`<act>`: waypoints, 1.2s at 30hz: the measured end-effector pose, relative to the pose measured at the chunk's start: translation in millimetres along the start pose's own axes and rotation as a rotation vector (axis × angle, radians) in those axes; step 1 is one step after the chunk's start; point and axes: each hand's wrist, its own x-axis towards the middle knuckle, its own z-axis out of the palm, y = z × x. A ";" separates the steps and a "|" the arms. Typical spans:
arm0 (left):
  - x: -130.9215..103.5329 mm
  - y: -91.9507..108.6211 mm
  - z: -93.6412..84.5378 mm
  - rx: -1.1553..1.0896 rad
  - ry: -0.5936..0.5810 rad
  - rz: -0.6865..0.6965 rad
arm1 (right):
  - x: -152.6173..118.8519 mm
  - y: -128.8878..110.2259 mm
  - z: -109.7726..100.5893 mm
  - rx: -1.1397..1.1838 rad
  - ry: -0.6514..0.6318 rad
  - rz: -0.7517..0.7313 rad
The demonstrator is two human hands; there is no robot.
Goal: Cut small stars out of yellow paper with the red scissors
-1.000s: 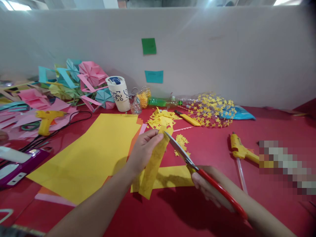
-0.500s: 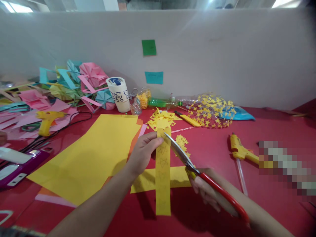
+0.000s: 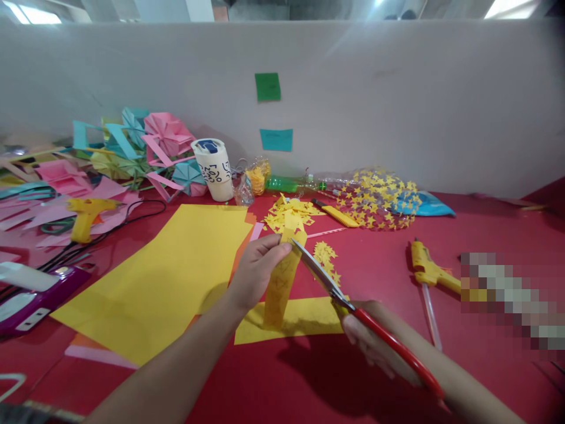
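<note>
My left hand (image 3: 260, 265) pinches the upper end of a yellow paper strip (image 3: 280, 288) with stars drawn on it; the strip hangs tilted, its lower end toward the left. My right hand (image 3: 371, 338) grips red-handled scissors (image 3: 326, 280), whose blade tips touch the strip beside my left thumb. Under it lies another yellow strip (image 3: 313, 315) on the red table. Cut-out yellow stars (image 3: 325, 254) sit in a small heap near the blades. Behind my left fingers is a pile of yellow paper scraps (image 3: 286, 211).
Large yellow sheets (image 3: 176, 265) lie at left. Glue guns stand on both sides, one yellow (image 3: 82, 221), another yellow (image 3: 424, 265). A cutter knife (image 3: 338, 214), a white cup (image 3: 214, 171), a star-covered plastic piece (image 3: 379, 197) and folded paper flowers (image 3: 168, 135) line the back.
The strip has swung: its lower end moved left and up, away from me. The scissor tips have shifted slightly left and down along the strip's upper end.
</note>
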 end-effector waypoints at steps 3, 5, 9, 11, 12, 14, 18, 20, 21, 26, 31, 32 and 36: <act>-0.4 1.2 0.7 0.007 0.000 -0.006 | -0.9 -2.1 0.2 -0.001 0.009 0.027; -0.6 1.7 1.2 0.011 0.000 -0.008 | -1.0 -2.2 0.3 -0.002 0.020 0.045; -1.1 1.7 1.8 0.011 0.004 -0.009 | 0.3 -1.3 0.5 0.000 0.011 0.050; -1.4 2.0 2.0 0.015 0.007 -0.013 | 0.6 -3.5 0.1 -0.010 0.015 0.041; -1.4 2.4 2.1 0.020 0.009 -0.014 | 0.6 -5.3 -0.2 -0.013 0.015 0.038; -1.2 3.6 2.1 0.031 0.016 -0.009 | 0.3 -9.2 -1.1 -0.017 0.006 0.039; 0.1 5.1 1.2 0.001 0.044 0.031 | 0.0 -10.9 -2.5 -0.012 0.012 0.051; 0.4 4.1 0.6 -0.043 0.034 0.033 | 0.3 -8.5 -2.5 0.014 0.015 0.067; 0.2 3.3 0.6 -0.061 0.016 0.023 | 0.5 -7.2 -2.3 0.032 0.012 0.074; -3.9 0.0 3.1 -0.093 -0.062 0.004 | -0.1 -7.6 -1.6 0.122 -0.022 0.040; -7.1 0.1 7.7 -0.058 -0.020 0.087 | -2.6 -14.9 -0.1 0.126 -0.009 0.042; -7.3 -0.3 8.8 -0.060 -0.008 0.090 | -3.1 -16.7 0.6 0.123 -0.013 0.047; -7.4 -2.7 12.4 -0.092 0.024 0.074 | -3.8 -23.5 4.8 0.135 -0.021 0.056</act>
